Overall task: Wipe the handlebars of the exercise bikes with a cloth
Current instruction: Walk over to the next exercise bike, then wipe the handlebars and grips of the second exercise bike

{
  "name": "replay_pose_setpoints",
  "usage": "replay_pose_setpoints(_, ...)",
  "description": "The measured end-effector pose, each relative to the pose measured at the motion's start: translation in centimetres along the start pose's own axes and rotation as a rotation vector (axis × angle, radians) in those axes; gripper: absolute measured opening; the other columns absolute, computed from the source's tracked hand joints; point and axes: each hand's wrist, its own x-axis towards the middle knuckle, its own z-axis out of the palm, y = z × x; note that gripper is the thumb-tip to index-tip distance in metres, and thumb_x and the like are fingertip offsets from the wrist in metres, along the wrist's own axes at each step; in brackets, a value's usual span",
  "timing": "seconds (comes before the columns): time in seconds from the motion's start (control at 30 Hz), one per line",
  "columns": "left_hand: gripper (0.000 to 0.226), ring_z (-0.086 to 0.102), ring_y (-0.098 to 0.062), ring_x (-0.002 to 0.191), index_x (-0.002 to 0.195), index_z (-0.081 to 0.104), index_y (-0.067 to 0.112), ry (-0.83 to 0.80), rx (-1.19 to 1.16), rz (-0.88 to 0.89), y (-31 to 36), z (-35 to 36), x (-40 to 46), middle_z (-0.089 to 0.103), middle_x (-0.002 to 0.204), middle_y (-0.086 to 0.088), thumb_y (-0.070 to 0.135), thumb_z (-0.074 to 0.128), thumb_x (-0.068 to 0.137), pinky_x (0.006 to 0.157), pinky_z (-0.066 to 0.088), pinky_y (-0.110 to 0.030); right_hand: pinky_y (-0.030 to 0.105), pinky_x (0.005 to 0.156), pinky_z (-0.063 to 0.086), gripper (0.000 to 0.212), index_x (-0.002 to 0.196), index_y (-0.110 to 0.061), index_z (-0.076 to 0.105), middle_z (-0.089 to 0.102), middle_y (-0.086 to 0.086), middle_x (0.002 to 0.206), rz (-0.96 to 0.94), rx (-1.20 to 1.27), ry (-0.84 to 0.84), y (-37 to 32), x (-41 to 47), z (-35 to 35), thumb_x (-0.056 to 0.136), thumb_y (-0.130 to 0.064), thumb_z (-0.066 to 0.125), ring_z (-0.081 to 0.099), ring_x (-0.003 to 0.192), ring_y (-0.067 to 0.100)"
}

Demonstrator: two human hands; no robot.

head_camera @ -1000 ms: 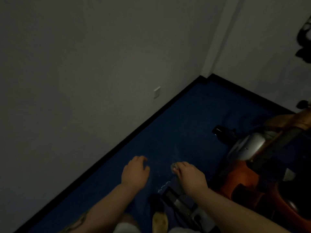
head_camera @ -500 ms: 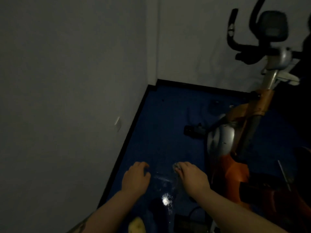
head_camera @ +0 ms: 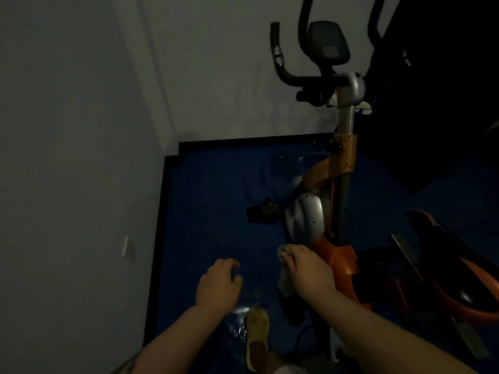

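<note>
- My right hand (head_camera: 306, 271) is curled round a pale cloth (head_camera: 285, 279), a bit of it poking out past the knuckles and more hanging under the palm.
- My left hand (head_camera: 218, 286) carries nothing; its fingers hang loosely bent over the blue floor (head_camera: 216, 198).
- The handlebars (head_camera: 280, 60) sit at the top of the orange and grey exercise bike (head_camera: 332, 190), well ahead of both hands and much higher, a little to the right of centre.
- The crossbar runs roughly left to right beneath the small dark screen (head_camera: 328, 41), and the near grip rises steeply from its left end.
- I judge the right hand to be the nearer one, since it hangs just beside the bike's frame, so the cloth has to travel up and forward along the post (head_camera: 347, 120).
- The right-hand half of the handlebars is lost against a black mass, and I cannot make out where that grip ends.
- Further dark loops run off the top edge; whether they belong to this bike or another I cannot tell.
- A second orange machine (head_camera: 442, 279) at the right edge is cut off, and its handlebars are out of sight.
- The room is dim, so dirt on the grips cannot be judged.
</note>
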Motion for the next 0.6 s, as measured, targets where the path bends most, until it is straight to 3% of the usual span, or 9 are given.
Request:
replay_pose_setpoints(0.27, 0.032, 0.054, -0.016, 0.112, 0.125, 0.054, 0.022, -0.004, 0.067, 0.07, 4.1, -1.0, 10.5, 0.053, 0.13, 0.001, 0.026, 0.048, 0.094, 0.099, 0.043, -0.036, 0.031, 0.081, 0.045, 0.029, 0.118, -0.022, 0.056, 0.058, -0.001, 0.121, 0.028, 0.069, 0.039, 2.7, 8.8, -1.7, 0.1, -0.035, 0.037, 0.055, 0.107, 0.017)
replay_pose_setpoints(0.47, 0.033, 0.054, -0.013, 0.11, 0.126, 0.054, 0.022, 0.025, 0.043, 0.103, 9.7, -1.1, 19.9, 0.053, 0.129, 0.003, 0.028, 0.046, 0.095, 0.097, 0.045, -0.033, 0.018, 0.062, 0.031, 0.022, 0.101, -0.025, 0.06, 0.061, -0.007, 0.104, 0.066, 0.185, 0.1, 6.3, 16.2, -3.6, 0.099, -0.034, 0.04, 0.051, 0.083, 0.003)
replay_pose_setpoints(0.6, 0.032, 0.053, -0.013, 0.11, 0.126, 0.054, 0.024, 0.075, -0.039, 0.143, 13.7, -1.1, 25.0, 0.053, 0.128, 0.005, 0.025, 0.049, 0.094, 0.097, 0.045, -0.033, 0.014, 0.057, 0.032, 0.017, 0.092, -0.026, 0.059, 0.054, -0.014, 0.086, 0.08, 0.288, 0.207, 8.0, 21.0, -6.2, 0.098, -0.029, 0.044, 0.053, 0.079, 0.004)
